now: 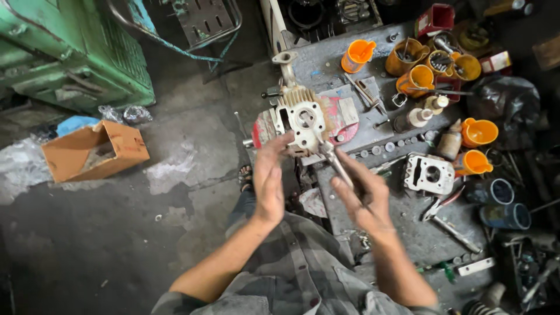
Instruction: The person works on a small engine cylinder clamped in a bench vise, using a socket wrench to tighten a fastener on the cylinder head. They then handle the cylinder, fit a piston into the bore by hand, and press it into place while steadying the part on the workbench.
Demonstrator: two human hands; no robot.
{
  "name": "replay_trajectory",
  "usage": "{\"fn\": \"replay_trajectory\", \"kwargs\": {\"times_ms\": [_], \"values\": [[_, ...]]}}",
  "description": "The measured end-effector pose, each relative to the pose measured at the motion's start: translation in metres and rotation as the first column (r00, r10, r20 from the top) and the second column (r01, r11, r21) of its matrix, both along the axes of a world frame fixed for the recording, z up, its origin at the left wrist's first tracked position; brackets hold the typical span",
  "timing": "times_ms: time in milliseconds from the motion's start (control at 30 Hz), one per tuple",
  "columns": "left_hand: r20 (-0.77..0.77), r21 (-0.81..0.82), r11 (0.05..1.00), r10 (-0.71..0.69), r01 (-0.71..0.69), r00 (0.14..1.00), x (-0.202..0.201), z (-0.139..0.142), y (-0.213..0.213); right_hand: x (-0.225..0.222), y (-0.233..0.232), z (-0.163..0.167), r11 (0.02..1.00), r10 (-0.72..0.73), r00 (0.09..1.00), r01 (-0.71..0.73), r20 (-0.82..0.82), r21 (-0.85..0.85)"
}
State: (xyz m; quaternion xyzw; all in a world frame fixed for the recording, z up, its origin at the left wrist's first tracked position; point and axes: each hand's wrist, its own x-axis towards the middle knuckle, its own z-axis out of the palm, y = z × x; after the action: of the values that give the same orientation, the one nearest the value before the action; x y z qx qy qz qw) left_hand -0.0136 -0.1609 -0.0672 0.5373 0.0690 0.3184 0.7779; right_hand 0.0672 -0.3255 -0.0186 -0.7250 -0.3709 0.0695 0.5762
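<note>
The cylinder head (303, 119) sits at the near edge of the table (344, 64), pale grey cast metal, finned along its top, a round bore open in the middle of its flat face. A bent pipe rises from its far side. A slim metal rod (333, 158) slants from the bore toward us, its shaft blurred.

Orange cups (478, 132), cardboard box (93, 150), green machine (70, 52)

Grimy workbench (408, 227) with orange cups (477, 132)
</note>
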Motion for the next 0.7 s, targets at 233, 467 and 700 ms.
{"fn": "replay_trajectory", "kwargs": {"times_ms": [233,467,700], "values": [[-0.3,-0.073,0.993,-0.111,0.093,0.947,0.041,-0.044,0.115,0.026,0.016,0.014,0.738,-0.036,0.873,0.351,0.486,-0.576],[-0.486,-0.015,0.896,-0.394,0.443,0.781,0.12,-0.077,0.149,0.024,0.06,0.038,0.535,0.061,0.899,0.336,0.433,-0.775],[-0.424,-0.194,0.693,-0.698,0.694,0.577,0.148,-0.095,0.156,0.064,0.107,0.055,0.283,0.684,0.598,0.31,0.418,-0.908]]}}
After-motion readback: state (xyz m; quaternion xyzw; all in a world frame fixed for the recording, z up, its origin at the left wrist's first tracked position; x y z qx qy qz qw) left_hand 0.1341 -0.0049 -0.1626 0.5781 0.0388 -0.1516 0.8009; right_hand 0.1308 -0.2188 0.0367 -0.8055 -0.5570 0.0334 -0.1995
